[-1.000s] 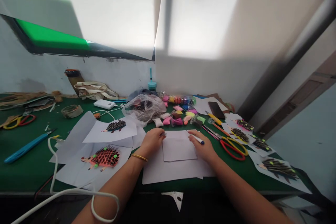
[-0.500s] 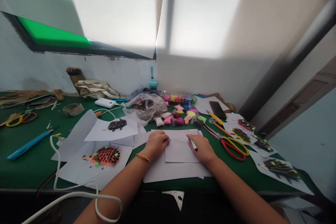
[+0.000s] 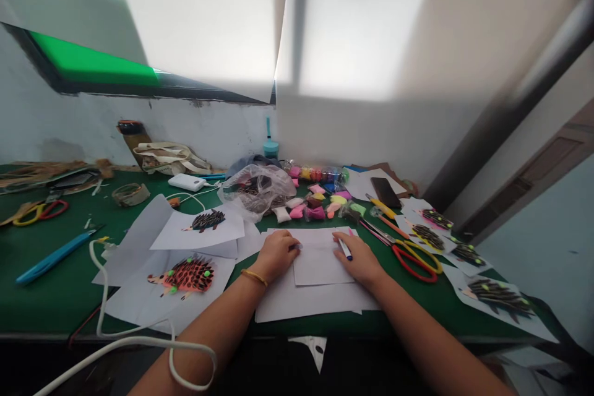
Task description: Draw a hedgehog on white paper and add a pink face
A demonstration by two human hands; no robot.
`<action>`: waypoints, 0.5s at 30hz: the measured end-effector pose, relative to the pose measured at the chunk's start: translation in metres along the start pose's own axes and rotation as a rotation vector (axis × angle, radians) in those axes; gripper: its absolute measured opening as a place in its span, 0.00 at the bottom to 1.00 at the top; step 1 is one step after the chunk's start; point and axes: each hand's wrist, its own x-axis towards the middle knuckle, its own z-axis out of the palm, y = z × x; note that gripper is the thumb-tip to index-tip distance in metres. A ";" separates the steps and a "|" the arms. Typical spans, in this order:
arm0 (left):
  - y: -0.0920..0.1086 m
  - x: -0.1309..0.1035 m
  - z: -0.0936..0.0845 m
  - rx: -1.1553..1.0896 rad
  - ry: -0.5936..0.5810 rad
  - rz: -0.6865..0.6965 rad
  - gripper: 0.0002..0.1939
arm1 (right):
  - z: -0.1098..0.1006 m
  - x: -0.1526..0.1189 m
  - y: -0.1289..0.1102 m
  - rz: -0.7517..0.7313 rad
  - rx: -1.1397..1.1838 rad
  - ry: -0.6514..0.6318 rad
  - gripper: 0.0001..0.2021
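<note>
A small white sheet (image 3: 320, 269) lies on larger white paper (image 3: 288, 305) at the table's front edge. My left hand (image 3: 277, 255), with a yellow band at the wrist, rests at the small sheet's left side, its fingers curled around something I cannot make out. On the right side, my right hand (image 3: 357, 257) is closed on a pen (image 3: 344, 249) with a dark blue end and rests on the paper. Red and yellow scissors (image 3: 415, 260) lie to the right of my right hand.
Hedgehog pictures lie at the left (image 3: 190, 274) and right (image 3: 499, 297). Behind the paper are small coloured packets (image 3: 314, 213) and a clear plastic bag (image 3: 260, 189). A blue cutter (image 3: 55, 257), a white cable (image 3: 139, 341) and a phone (image 3: 385, 192) are also there.
My right hand and the pen have shifted very slightly to the right. The small sheet's near edge has moved a little. My left hand stays about where it was.
</note>
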 end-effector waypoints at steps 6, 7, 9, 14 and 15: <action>0.001 -0.001 -0.001 0.002 0.004 -0.011 0.08 | 0.004 0.000 -0.003 -0.001 -0.013 0.030 0.20; 0.001 -0.001 -0.002 0.002 0.006 -0.012 0.08 | 0.003 0.000 -0.003 -0.003 -0.009 0.044 0.20; 0.001 -0.001 -0.002 0.001 0.006 -0.012 0.08 | 0.001 -0.001 -0.005 0.001 0.027 0.089 0.20; 0.001 0.000 -0.001 -0.005 0.008 -0.013 0.08 | -0.017 -0.004 -0.023 0.046 0.262 0.256 0.18; 0.001 0.000 -0.001 -0.007 0.009 -0.014 0.08 | -0.021 -0.004 -0.030 0.099 0.334 0.242 0.17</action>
